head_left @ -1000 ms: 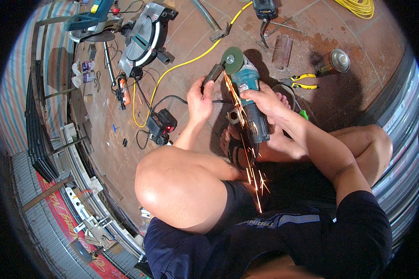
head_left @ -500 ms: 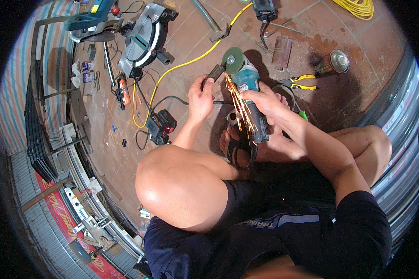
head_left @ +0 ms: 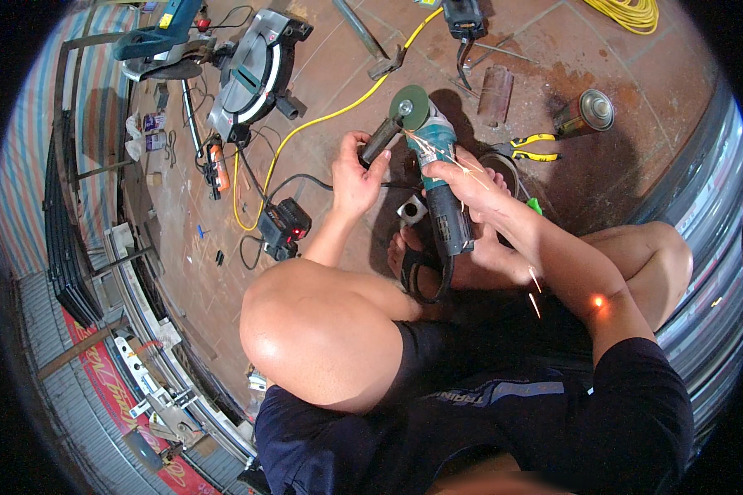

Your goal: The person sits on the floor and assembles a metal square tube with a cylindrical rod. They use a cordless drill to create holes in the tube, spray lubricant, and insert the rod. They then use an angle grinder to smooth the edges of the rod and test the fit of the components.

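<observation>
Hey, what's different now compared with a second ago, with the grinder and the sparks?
The long stream of sparks that ran down toward the person's legs a second ago has thinned to a few flecks by the angle grinder. The right hand still grips its body, and the left hand still holds the dark metal piece against the disc. The squat is unchanged.

It was a metalworking workshop. A mitre saw (head_left: pixel 252 70), pliers (head_left: pixel 530 147), a spray can (head_left: pixel 582 114) and yellow cable (head_left: pixel 305 128) lay about the stained tile floor (head_left: pixel 322 66). Metal frames (head_left: pixel 66 231) were stacked along one side.

Bright, sharp centre; fisheye-bent dark rim, perhaps slightly blurred.
</observation>
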A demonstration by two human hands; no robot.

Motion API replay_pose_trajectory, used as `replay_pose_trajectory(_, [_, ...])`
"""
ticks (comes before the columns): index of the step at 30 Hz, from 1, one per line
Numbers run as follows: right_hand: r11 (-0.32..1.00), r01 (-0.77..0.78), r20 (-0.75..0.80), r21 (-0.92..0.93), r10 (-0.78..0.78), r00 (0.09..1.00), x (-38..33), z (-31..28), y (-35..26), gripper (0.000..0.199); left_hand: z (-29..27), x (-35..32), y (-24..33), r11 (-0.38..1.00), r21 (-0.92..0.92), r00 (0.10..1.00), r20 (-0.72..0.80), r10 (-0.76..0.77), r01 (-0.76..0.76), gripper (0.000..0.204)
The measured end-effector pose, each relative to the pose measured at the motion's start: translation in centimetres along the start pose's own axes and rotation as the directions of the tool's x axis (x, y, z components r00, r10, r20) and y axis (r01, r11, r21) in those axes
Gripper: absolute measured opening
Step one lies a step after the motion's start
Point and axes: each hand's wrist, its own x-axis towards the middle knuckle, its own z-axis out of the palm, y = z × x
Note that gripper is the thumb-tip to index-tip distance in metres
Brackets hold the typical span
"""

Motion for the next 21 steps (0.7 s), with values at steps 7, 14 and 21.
replay_pose_trajectory(7, [0.998,-0.037,0.0,-0.056,0.037,0.999,-0.6,0.3,-0.8,0.044,-0.1,-0.1,0.9,0.996,0.051,0.995,0.057,-0.076,0.073,0.025])
replay_pose_trajectory(14, [0.999,0.045,0.045,0.019,-0.046,0.998,0.8,-0.9,2.0,0.045,-1.0,-0.1,0.5,0.996,0.083,0.999,0.026,-0.03,0.028,0.031])
replay_pose_trajectory(21, [0.998,-0.043,0.018,-0.045,0.044,0.999,0.3,-0.8,1.1,0.041,-0.8,-0.2,0.0,0.998,0.05,0.998,0.049,-0.034,0.031,0.032])
